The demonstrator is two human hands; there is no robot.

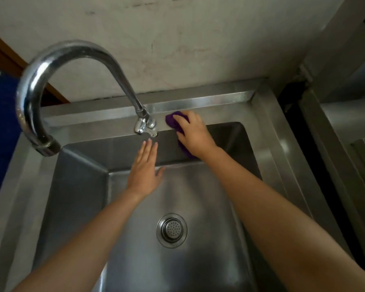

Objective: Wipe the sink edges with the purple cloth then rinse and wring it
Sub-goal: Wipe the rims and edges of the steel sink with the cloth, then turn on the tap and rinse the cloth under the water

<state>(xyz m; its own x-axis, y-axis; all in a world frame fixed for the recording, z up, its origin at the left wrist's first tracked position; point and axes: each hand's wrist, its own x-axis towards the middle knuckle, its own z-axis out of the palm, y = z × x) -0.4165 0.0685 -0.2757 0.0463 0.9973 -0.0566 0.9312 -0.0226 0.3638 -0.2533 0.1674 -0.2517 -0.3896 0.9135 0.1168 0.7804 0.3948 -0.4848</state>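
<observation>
The steel sink [268, 144] fills the view, with its back rim running under the wall. My right hand [193, 133] presses the purple cloth [171, 121] flat on the back rim, just right of the faucet base [144, 125]; part of the cloth hangs over the inner wall. My left hand [145, 167] hovers over the basin below the faucet base, fingers straight and apart, holding nothing. No water runs from the spout [49, 147].
The tall curved faucet [72, 51] arches toward the left front above the basin. A round drain strainer [171, 230] sits in the basin floor. A blue object [2, 133] stands at the left; a second steel unit [346, 127] lies beyond a dark gap on the right.
</observation>
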